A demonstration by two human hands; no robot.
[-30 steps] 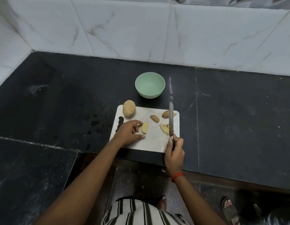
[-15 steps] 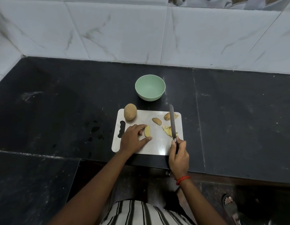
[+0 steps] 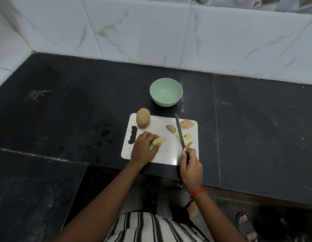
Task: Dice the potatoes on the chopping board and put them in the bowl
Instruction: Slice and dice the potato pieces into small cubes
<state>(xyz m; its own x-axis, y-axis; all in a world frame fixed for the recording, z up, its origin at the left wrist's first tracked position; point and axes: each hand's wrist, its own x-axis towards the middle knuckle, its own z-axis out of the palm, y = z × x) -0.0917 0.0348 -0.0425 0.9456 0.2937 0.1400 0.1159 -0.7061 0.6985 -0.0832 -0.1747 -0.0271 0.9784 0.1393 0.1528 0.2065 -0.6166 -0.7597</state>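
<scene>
Potato wedge (image 3: pixel 158 141) pale-cut, brown-skinned, left hand (image 3: pixel 144 148) pinching it

Home kitchen, black stone counter (image 3: pixel 64 110), marble-tiled wall (image 3: pixel 151 28), chopping board (image 3: pixel 157 154), bowl (image 3: pixel 166 92)

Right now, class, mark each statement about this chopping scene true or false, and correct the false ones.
1. The green bowl has no potato in it. True.
2. The right hand grips the knife. True.
3. The whole potato lies inside the bowl. False: it sits at the far left corner of the chopping board.
4. The left hand is empty. False: it holds a potato wedge on the chopping board.
</scene>
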